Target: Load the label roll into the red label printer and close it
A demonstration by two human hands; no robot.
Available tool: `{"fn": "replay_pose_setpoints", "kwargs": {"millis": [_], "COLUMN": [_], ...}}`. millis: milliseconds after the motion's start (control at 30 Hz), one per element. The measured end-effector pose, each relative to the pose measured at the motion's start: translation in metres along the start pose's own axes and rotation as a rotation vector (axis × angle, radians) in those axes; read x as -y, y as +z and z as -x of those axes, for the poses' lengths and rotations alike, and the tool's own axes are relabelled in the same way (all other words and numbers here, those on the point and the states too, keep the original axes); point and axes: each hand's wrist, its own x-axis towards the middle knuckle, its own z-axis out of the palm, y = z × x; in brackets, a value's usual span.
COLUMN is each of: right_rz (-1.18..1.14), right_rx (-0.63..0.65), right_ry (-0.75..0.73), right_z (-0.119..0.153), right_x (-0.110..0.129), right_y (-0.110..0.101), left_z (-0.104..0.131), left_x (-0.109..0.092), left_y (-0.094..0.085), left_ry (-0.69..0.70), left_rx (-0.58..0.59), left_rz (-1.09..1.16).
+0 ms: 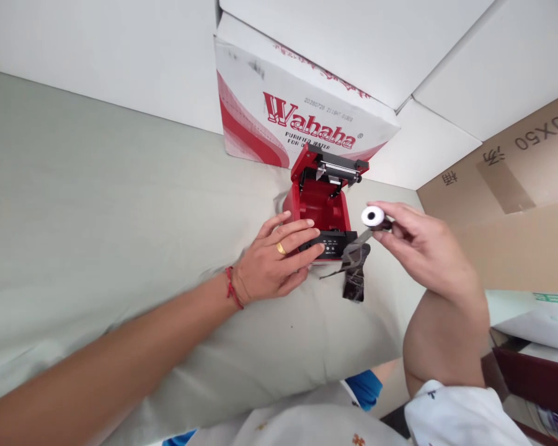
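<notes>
A small red and black printer [323,207] stands on the pale green cloth with its lid raised, and its red inner compartment shows. My left hand [281,257] lies on the printer's front left edge, fingers spread across the black panel with buttons. To the right of the printer my right hand [416,238] pinches a small white paper roll [372,215] with a dark core, its round end facing the camera. A dark, crumpled wrapper or strap [354,275] lies against the printer's front right corner, and a grey strip runs up from it towards the roll.
Behind the printer stands a white and red Wahaha carton [307,105] against other white boxes [353,37]. A brown cardboard box [506,186] is at the right. Dark red shelving [534,378] shows at the lower right.
</notes>
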Motion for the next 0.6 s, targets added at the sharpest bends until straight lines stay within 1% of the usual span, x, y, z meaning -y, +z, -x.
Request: {"fn": "replay_pose_setpoints", "kwargs": {"millis": [100, 200, 267, 367, 467, 600], "right_rz": [0.09, 0.223, 0.297, 0.377, 0.458, 0.489], "right_rx": [0.114, 0.21, 0.259, 0.292, 0.315, 0.307], "right_ry": [-0.09, -0.08, -0.056, -0.026, 0.01, -0.005], "right_z": [-0.028, -0.057, -0.072, -0.085, -0.093, -0.1], "right_x": [0.017, 0.027, 0.033, 0.039, 0.044, 0.044], "right_y": [0.019, 0.04, 0.05, 0.058, 0.064, 0.072], "left_z": [0.001, -0.001, -0.002, -0.005, -0.008, -0.007], "left_x": [-0.001, -0.002, -0.003, -0.006, -0.008, -0.008], "left_y": [0.0, -0.001, -0.002, -0.003, -0.005, -0.005], "left_ry": [0.008, 0.038, 0.066, 0.092, 0.117, 0.151], "left_rx": [-0.03, -0.072, -0.095, -0.093, -0.034, 0.026], "left_rz": [-0.055, -0.096, -0.089, -0.102, -0.106, -0.115]}}
